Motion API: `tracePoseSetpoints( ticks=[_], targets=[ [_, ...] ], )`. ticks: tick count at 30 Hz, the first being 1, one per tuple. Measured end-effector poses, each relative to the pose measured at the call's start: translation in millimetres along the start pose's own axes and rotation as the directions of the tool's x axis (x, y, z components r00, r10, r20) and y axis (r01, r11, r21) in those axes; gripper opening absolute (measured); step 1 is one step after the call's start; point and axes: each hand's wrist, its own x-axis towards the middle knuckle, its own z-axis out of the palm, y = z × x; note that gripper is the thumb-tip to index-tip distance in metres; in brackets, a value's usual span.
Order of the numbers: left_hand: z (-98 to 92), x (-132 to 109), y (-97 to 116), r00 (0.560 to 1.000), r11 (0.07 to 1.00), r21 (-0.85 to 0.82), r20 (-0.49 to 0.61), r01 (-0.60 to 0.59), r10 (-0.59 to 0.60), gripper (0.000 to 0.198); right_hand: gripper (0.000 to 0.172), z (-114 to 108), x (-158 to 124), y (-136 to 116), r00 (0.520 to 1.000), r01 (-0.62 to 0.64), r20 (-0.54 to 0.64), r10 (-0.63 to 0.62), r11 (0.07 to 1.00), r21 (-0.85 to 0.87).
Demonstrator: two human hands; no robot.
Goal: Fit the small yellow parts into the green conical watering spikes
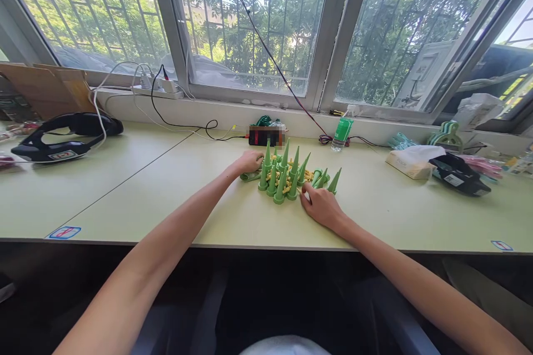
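Several green pointed cones (279, 193) stand upright close together on the table, with small yellow pieces (308, 176) scattered between them. At the group's left edge my left hand (250, 161) is closed, its fingertips partly hidden beside a tall cone; what it holds, if anything, I cannot make out. My right hand (323, 206) rests on the table at the front right of the group. Its fingers are curled together near the yellow pieces, and whatever is between them is too small to name. Beyond the right hand, more green cones (334, 182) lean or lie at an angle.
Behind the cones a phone-like device (266, 136) is plugged into a cable. A green-labelled bottle (343, 130) stands by the window sill. Tissues (410, 161) and a black headset (460, 174) are on the right; another black headset (69, 137) lies left, near a power strip (156, 90).
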Motion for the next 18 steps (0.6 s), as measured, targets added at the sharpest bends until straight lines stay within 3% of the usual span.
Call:
tracePoseSetpoints(
  ticks=[7,18],
  targets=[
    [0.5,-5.4,-11.8,0.998,0.998,0.025,-0.018,0.054,-0.054,0.04,0.018,1.2,-1.2,1.2,1.0,-0.007,0.0,0.007,1.0,0.011],
    [7.6,-8.4,-6.0,0.999,1.0,-0.005,0.04,0.025,-0.024,0.046,0.02,-4.3,-3.0,-0.4,0.999,-0.04,0.01,0.04,0.999,0.021]
  ],
)
